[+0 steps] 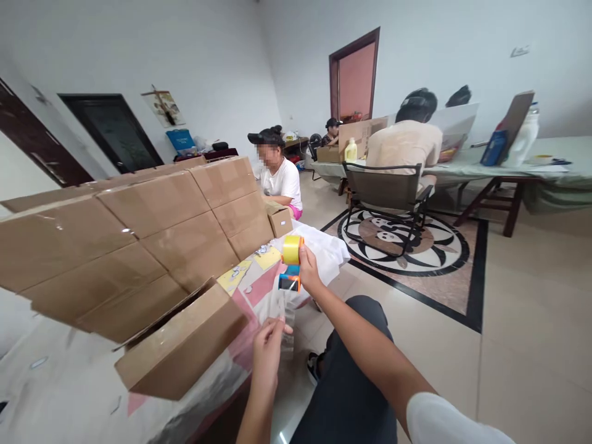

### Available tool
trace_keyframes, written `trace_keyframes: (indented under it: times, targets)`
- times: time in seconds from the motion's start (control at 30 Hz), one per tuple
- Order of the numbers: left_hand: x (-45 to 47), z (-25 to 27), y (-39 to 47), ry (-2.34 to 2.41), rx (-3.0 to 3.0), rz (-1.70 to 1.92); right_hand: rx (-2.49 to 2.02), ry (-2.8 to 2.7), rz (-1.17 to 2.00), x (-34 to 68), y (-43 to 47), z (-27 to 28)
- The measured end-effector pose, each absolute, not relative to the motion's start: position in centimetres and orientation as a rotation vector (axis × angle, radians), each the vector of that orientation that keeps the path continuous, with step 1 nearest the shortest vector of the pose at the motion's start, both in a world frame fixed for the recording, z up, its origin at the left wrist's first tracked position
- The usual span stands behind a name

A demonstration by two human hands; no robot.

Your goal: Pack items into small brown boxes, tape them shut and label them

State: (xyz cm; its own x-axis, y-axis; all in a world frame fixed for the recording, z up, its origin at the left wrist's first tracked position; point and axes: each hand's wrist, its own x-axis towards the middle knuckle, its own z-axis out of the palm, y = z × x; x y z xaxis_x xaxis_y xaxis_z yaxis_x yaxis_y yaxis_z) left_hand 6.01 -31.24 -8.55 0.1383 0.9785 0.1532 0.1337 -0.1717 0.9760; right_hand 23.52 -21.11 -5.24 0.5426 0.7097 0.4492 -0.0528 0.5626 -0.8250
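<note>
My right hand is closed around a tape dispenser with blue and orange parts and a yellow roll on top. It is held up over the edge of the cloth-covered table. Below it, a strip of clear tape runs down to my left hand, whose fingers pinch its lower end. Left of that hand, a long cardboard box lies on the table, apart from both hands. Its upper side shows a dark gap along the flaps.
Stacked cardboard boxes line the far side of the table, with a small box at their end. A person in a white shirt sits beyond them. Another person sits in a folding chair at a long table.
</note>
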Motion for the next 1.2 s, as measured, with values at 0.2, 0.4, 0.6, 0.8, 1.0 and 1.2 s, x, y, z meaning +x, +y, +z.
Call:
trace_keyframes:
  times: [0.2, 0.4, 0.6, 0.8, 1.0, 1.2]
  targets:
    - [5.5, -9.3, -30.2, 1.166, 1.546, 1.109, -0.791, -0.802, 0.745, 22.2, -21.4, -5.2]
    - [5.2, -9.0, -30.5, 1.142, 1.518, 1.111, -0.74, -0.79, 0.767, 21.8, -21.0, -4.6]
    - [4.2, -6.9, -31.4, 1.138, 1.425, 1.175, -0.786, -0.959, 0.615, 21.7, -20.5, -4.6]
    - [4.0, -7.6, -30.7, 1.157, 1.516, 1.148, -0.726, -0.88, 0.721, 21.4, -20.9, -4.0]
    - [4.8, -8.3, -30.5, 1.136, 1.541, 1.159, -0.727, -0.791, 0.801, 21.3, -21.2, -3.7]
    - [5.0, -10.1, -29.5, 1.149, 1.578, 1.191, -0.735, -0.709, 0.937, 20.4, -21.5, -4.3]
